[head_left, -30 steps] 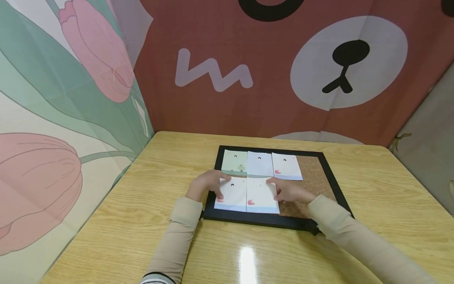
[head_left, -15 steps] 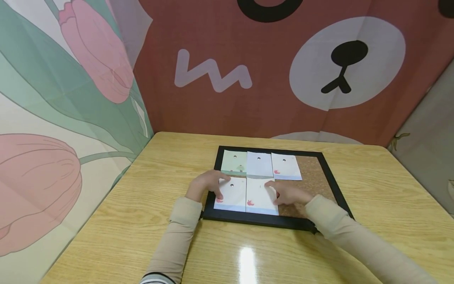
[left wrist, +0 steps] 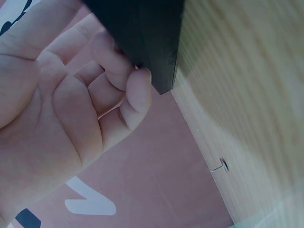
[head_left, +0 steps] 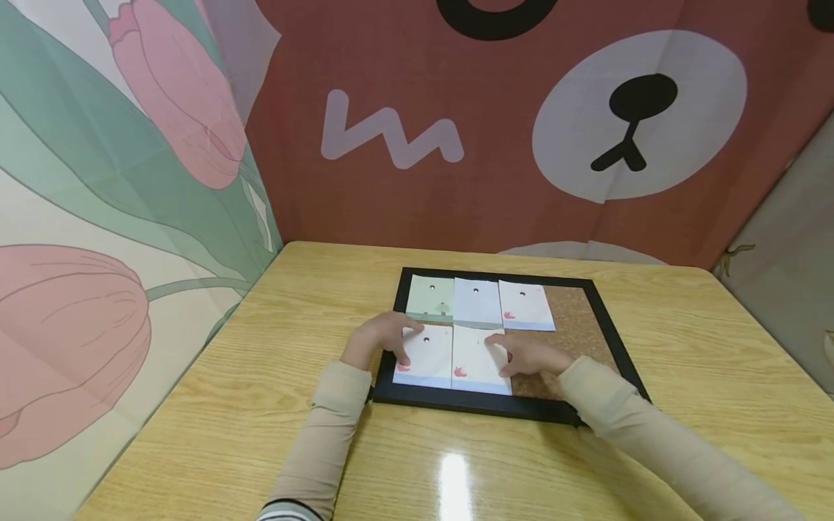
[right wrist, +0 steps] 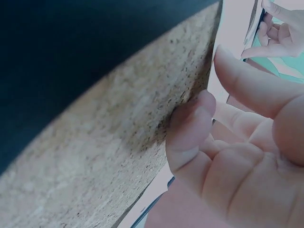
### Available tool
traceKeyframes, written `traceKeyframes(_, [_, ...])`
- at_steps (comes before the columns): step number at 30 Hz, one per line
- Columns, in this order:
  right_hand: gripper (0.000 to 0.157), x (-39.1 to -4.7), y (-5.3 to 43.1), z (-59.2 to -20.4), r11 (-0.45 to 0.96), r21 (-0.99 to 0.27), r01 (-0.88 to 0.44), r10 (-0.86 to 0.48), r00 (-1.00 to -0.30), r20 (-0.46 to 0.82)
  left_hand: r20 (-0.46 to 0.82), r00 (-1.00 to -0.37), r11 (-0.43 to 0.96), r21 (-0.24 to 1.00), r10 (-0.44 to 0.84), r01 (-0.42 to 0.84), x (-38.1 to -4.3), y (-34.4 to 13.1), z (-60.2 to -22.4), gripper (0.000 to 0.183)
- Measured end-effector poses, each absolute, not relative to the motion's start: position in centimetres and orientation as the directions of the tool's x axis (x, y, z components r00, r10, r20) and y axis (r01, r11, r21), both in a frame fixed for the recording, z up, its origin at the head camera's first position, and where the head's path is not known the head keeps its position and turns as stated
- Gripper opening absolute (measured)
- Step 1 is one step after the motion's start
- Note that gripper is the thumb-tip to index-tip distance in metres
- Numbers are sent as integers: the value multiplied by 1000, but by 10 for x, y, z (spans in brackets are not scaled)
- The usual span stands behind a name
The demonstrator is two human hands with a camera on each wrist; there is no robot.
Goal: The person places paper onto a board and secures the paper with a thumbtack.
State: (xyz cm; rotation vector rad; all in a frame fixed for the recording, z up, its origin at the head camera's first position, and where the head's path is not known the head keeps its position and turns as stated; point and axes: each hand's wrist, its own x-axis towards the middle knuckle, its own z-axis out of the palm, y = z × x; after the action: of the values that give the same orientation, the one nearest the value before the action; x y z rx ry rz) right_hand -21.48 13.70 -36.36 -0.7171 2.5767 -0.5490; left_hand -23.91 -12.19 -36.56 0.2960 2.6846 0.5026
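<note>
My left hand [head_left: 384,336] lies over the left edge of the black-framed corkboard [head_left: 476,407]. Its thumb and index finger touch a white sheet [head_left: 430,365] with a silver pin. The left wrist view shows other fingers curled against the frame [left wrist: 147,42]. Beside that sheet is a second white sheet [head_left: 476,369] with a red print and a small faint mark near its top. My right hand [head_left: 531,353] holds its right side, index finger on top and thumb at the edge. In the right wrist view, curled fingers [right wrist: 190,126] touch the cork [right wrist: 128,114].
Along the board's back row are a green sheet [head_left: 426,298], a pale lavender sheet [head_left: 476,302] and a white sheet [head_left: 526,307], each with a silver pin. Bare cork [head_left: 576,318] shows at right. The board lies on a wooden table [head_left: 274,434]; printed cloths [head_left: 404,210] hang behind and left.
Under my right hand, the second white sheet has slid slightly toward me, and the index finger has shifted a little left and down. My left hand has stayed in place.
</note>
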Motion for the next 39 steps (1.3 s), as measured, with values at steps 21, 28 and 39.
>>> traceKeyframes(21, [58, -219, 143, -368, 760, -606, -235, -493, -816, -301, -334, -901, 913, 385, 276, 137, -237, -122, -364, 67])
traceKeyframes(28, [56, -220, 147, -371, 734, -633, -246, -511, -814, -276, -285, -887, 874, 435, 363, 218, -239, -134, -357, 62])
traceKeyframes(39, [54, -220, 149, -371, 706, -676, -212, -506, -819, -272, -141, -936, 846, 485, 323, 220, -242, -174, -351, 48])
